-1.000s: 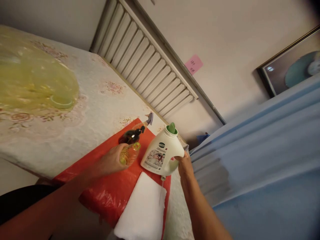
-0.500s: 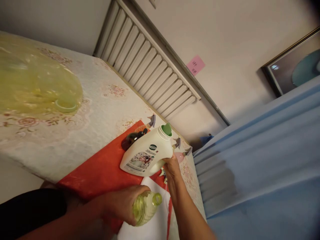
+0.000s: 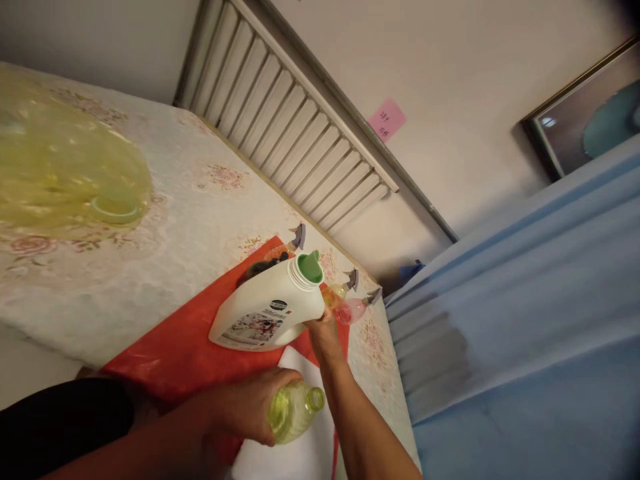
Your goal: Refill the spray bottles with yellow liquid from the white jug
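My right hand (image 3: 324, 333) grips the handle of a white detergent jug (image 3: 260, 313), which is held up and tilted, its capless mouth with a green pouring spout facing up and to the right. Lower down, my left hand (image 3: 257, 407) is wrapped around a clear yellow-green bottle (image 3: 296, 410) with an open neck. The jug and the bottle are apart. Beneath them lie a red mat (image 3: 170, 347) and a white cloth or sheet (image 3: 270, 460). Behind the jug are a pink spray bottle (image 3: 350, 311), a yellow spray bottle (image 3: 336, 292) and a dark bottle (image 3: 257, 269), partly hidden.
A floral tablecloth (image 3: 185, 267) covers the table. At the left sits a large yellow translucent plastic bag (image 3: 65, 167). A white radiator (image 3: 290, 113) runs along the wall behind, with a pink note (image 3: 387, 120) above. Blue curtain fabric (image 3: 525, 300) hangs at the right.
The jug in my right hand has moved left and tilted further, turning its mouth more toward me. My left hand and the bottle have stayed nearly in place.
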`<state>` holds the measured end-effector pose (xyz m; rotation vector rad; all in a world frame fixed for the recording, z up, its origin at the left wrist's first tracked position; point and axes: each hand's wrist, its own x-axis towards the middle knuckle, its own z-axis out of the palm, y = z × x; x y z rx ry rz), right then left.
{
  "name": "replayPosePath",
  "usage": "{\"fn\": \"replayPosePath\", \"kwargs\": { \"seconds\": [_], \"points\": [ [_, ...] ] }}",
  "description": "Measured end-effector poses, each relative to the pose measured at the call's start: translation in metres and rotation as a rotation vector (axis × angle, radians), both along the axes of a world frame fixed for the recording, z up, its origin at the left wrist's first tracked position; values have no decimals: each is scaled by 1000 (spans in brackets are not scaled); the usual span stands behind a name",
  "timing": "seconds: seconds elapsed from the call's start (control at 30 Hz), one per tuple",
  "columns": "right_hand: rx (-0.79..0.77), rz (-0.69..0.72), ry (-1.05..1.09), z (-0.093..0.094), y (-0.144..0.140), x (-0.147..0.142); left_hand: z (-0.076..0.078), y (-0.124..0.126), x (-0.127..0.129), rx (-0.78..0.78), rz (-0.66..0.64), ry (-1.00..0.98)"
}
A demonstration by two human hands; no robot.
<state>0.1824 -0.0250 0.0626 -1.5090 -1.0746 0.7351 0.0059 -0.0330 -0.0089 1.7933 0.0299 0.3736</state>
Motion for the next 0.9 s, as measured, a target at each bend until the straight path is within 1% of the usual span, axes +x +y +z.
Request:
{"fn": "replayPosePath", "kwargs": {
  "seconds": [0.07, 0.1, 0.13, 0.17, 0.23, 0.3, 0.4, 0.53, 0.67, 0.8, 0.9],
  "points": [
    [-55, 117, -46, 10, -10, 15, -1, -2, 3, -7, 53, 23],
    [-81, 146, -61, 14, -16, 25, -1, -2, 4, -12, 66, 26],
    [-105, 127, -81, 18, -23, 36, -2, -3, 6, -14, 74, 23],
    [-133, 63, -110, 21, -29, 47, -2, -4, 9, -17, 83, 15],
    [-193, -114, -184, 19, -43, 69, -3, -5, 14, -19, 90, 4],
    [-247, -233, -244, 10, -55, 88, -2, -6, 19, -24, 96, -2],
    [-365, -373, -360, -13, -69, 107, 0, -6, 28, -22, 110, -10],
    [-535, -488, -545, -38, -79, 116, 0, -6, 40, 26, 169, 5],
    [-646, -522, -653, -52, -79, 118, -4, -6, 50, 83, 219, 39],
    [-659, -544, -629, -61, -73, 119, -8, -5, 56, 91, 254, 38],
    [-590, -542, -524, -55, -74, 121, -9, -5, 55, 72, 256, 49]
  ]
}}
